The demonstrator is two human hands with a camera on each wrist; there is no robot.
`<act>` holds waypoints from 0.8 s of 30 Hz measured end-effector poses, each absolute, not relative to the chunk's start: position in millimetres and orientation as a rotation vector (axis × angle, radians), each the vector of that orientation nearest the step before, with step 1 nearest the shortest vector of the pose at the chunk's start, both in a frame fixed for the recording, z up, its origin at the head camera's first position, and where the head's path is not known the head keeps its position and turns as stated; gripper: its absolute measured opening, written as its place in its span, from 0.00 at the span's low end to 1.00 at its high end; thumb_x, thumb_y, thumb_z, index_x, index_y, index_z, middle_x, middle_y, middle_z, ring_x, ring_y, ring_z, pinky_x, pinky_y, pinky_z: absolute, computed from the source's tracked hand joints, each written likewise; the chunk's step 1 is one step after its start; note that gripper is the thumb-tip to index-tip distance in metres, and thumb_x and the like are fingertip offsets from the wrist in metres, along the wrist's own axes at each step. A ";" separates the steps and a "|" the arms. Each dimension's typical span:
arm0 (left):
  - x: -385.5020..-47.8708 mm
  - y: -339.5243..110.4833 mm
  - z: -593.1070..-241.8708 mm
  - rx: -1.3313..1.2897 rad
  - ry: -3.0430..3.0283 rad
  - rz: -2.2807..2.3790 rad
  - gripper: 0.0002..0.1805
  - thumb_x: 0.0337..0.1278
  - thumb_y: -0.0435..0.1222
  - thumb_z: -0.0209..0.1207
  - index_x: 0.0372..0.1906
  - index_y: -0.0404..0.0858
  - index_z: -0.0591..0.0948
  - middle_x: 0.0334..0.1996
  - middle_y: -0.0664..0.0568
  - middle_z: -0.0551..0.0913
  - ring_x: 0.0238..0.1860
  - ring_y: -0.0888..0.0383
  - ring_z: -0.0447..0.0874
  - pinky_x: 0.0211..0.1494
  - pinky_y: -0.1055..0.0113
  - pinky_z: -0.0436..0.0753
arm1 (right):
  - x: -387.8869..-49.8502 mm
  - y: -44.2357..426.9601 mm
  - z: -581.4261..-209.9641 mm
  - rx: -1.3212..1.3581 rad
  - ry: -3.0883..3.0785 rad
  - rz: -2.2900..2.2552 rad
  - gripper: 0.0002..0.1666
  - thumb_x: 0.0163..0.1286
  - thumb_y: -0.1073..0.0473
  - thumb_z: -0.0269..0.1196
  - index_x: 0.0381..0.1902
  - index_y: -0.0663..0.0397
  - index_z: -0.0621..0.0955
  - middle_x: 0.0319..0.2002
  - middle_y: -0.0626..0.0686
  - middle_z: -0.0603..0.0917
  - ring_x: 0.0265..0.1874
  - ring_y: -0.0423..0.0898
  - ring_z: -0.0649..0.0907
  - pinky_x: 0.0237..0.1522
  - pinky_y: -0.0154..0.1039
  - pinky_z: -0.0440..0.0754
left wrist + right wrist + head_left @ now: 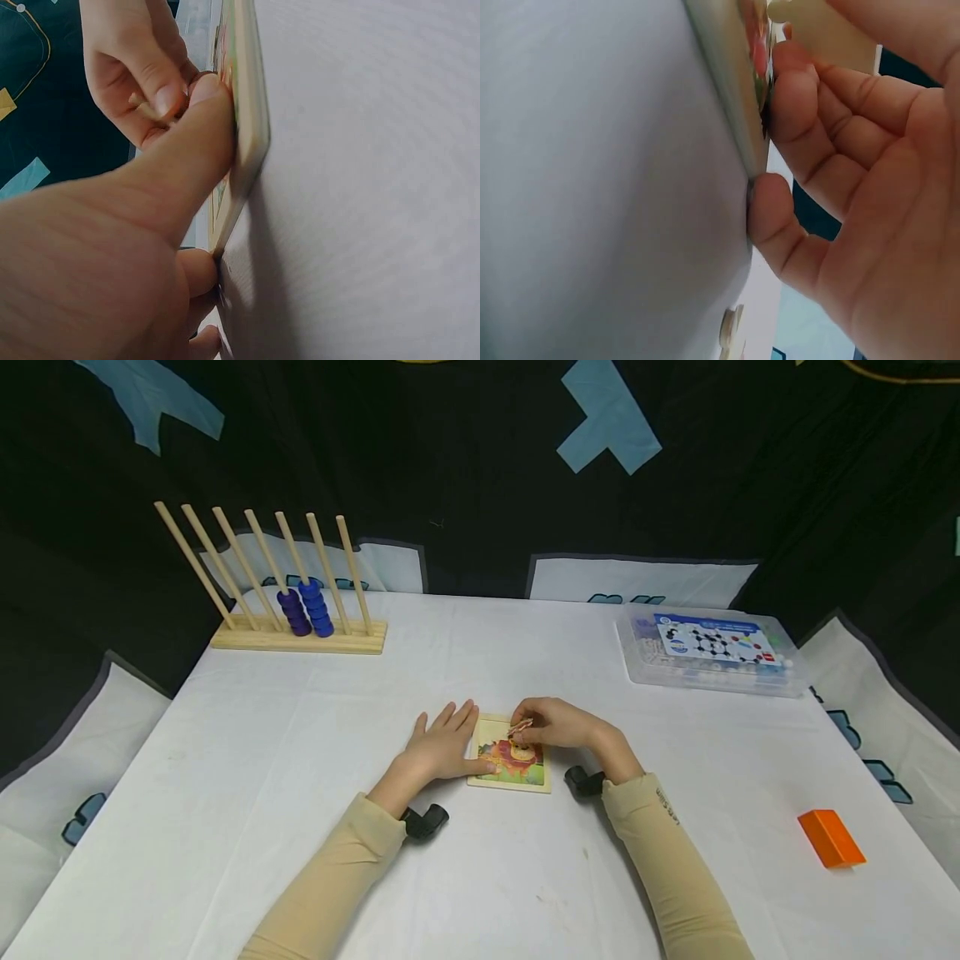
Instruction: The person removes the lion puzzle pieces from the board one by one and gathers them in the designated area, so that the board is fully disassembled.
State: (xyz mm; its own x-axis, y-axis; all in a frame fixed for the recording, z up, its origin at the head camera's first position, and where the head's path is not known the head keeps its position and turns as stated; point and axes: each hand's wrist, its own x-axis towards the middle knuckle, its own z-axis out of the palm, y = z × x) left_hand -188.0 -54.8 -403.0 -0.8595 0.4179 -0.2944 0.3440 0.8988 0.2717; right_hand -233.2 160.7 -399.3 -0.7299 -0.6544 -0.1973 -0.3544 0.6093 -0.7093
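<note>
A small jigsaw puzzle (512, 768) in a pale wooden frame lies on the white table, showing a red-and-yellow lion-like picture on green. My left hand (441, 750) lies at its left side, fingers spread and fairly straight, with the thumb resting on the picture. Above the upper part of the board, my right hand (558, 724) pinches a puzzle piece (520, 727) between thumb and fingers. In the right wrist view that piece (836, 34) shows its plain pale back, tilted up from the board, and other fingertips touch the frame's side. The piece's printed side is mostly hidden.
A wooden bead abacus (300, 642) with purple and blue beads stands at the back left. A clear plastic case (708, 652) lies at the back right, and an orange block (831, 838) at the right. Small pale pieces (731, 328) lie beyond the right hand.
</note>
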 end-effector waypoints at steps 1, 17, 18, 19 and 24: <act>-188.0 -54.8 -402.6 0.563 2.716 0.299 0.53 0.47 0.64 0.52 0.71 0.38 0.47 0.70 0.49 0.43 0.69 0.48 0.38 0.63 0.41 0.41 | -233.4 161.3 -399.5 -0.803 2.389 -0.932 0.11 0.64 0.56 0.59 0.41 0.58 0.77 0.31 0.47 0.79 0.29 0.42 0.75 0.34 0.36 0.73; -186.2 -54.3 -398.8 0.563 2.721 0.298 0.53 0.48 0.64 0.52 0.71 0.38 0.47 0.70 0.48 0.43 0.69 0.48 0.38 0.63 0.41 0.41 | -233.2 183.8 -382.4 -0.779 2.364 -1.095 0.19 0.65 0.57 0.59 0.48 0.65 0.79 0.43 0.55 0.82 0.41 0.46 0.77 0.47 0.44 0.73; -186.1 -54.3 -398.9 0.565 2.723 0.301 0.53 0.48 0.64 0.53 0.71 0.37 0.47 0.70 0.48 0.43 0.69 0.47 0.38 0.63 0.41 0.41 | -231.3 186.0 -377.8 -0.760 2.369 -1.104 0.19 0.65 0.57 0.58 0.48 0.67 0.78 0.44 0.57 0.81 0.42 0.47 0.77 0.47 0.45 0.73; -185.9 -54.3 -399.0 0.565 2.723 0.305 0.53 0.48 0.64 0.53 0.71 0.37 0.47 0.70 0.48 0.43 0.69 0.47 0.38 0.63 0.41 0.40 | -231.9 190.4 -376.9 -0.749 2.372 -1.119 0.20 0.65 0.57 0.58 0.49 0.67 0.78 0.45 0.57 0.81 0.43 0.47 0.77 0.47 0.45 0.73; -185.3 -54.7 -399.6 0.562 2.715 0.315 0.53 0.48 0.64 0.52 0.71 0.38 0.46 0.71 0.49 0.42 0.69 0.48 0.36 0.63 0.41 0.39 | -239.2 220.7 -378.5 -0.654 2.362 -1.219 0.24 0.65 0.54 0.59 0.52 0.66 0.76 0.45 0.60 0.80 0.39 0.53 0.78 0.42 0.45 0.76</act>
